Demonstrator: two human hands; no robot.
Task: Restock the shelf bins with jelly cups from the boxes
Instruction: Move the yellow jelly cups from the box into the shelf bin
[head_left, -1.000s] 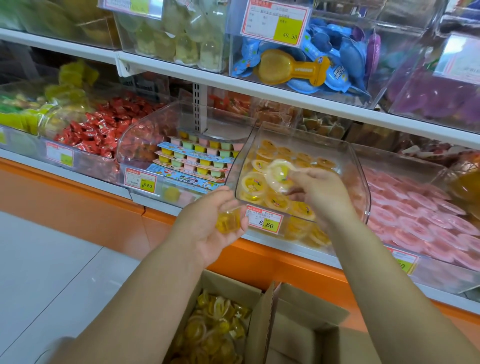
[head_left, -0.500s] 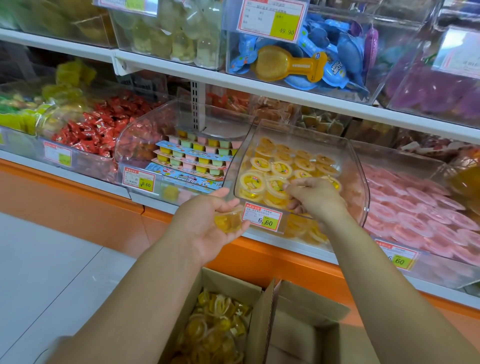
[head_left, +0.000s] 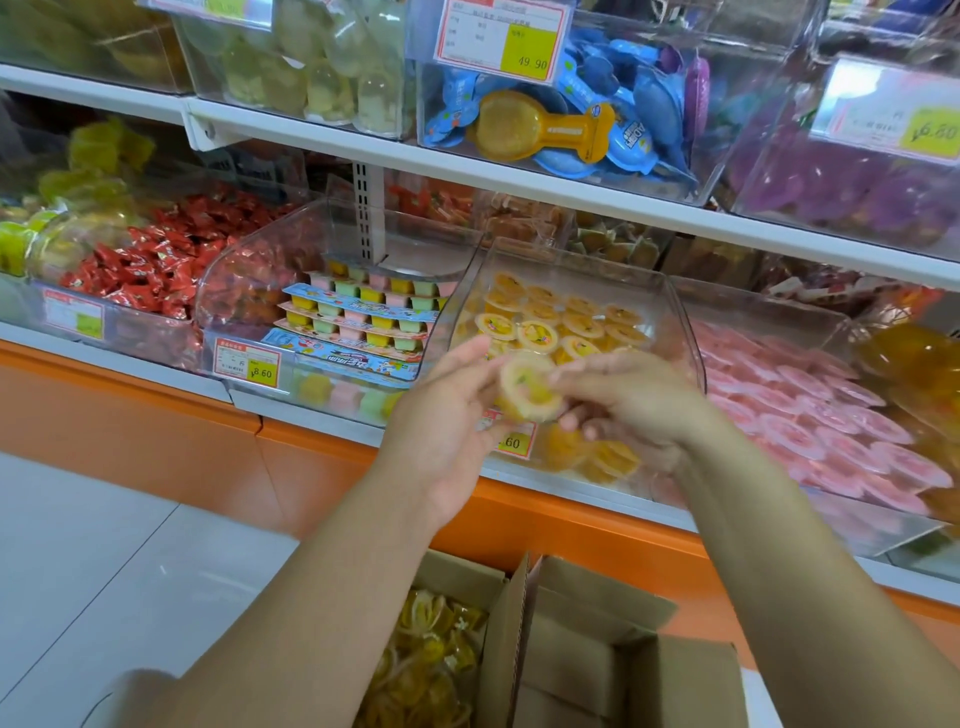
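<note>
A yellow jelly cup (head_left: 529, 388) is held between both hands in front of the clear shelf bin (head_left: 675, 322), which holds several yellow jelly cups (head_left: 566, 322). My left hand (head_left: 447, 415) grips the cup from the left with thumb and fingers. From the right, my right hand (head_left: 628, 400) pinches the same cup with its fingertips. The cup is blurred. Below, an open cardboard box (head_left: 498, 644) holds several more yellow jelly cups (head_left: 426, 660).
Neighbouring bins hold pink jelly cups (head_left: 831, 415), pastel multi-packs (head_left: 363, 317) and red wrapped sweets (head_left: 156, 260). An upper shelf (head_left: 467, 166) carries more bins. An orange base panel (head_left: 156, 415) runs under the shelf, and grey floor (head_left: 104, 545) lies left.
My right hand has drawn back out of the bin, empty, to meet my left hand. My left hand rose with its cup, and both hands now hold that cup.
</note>
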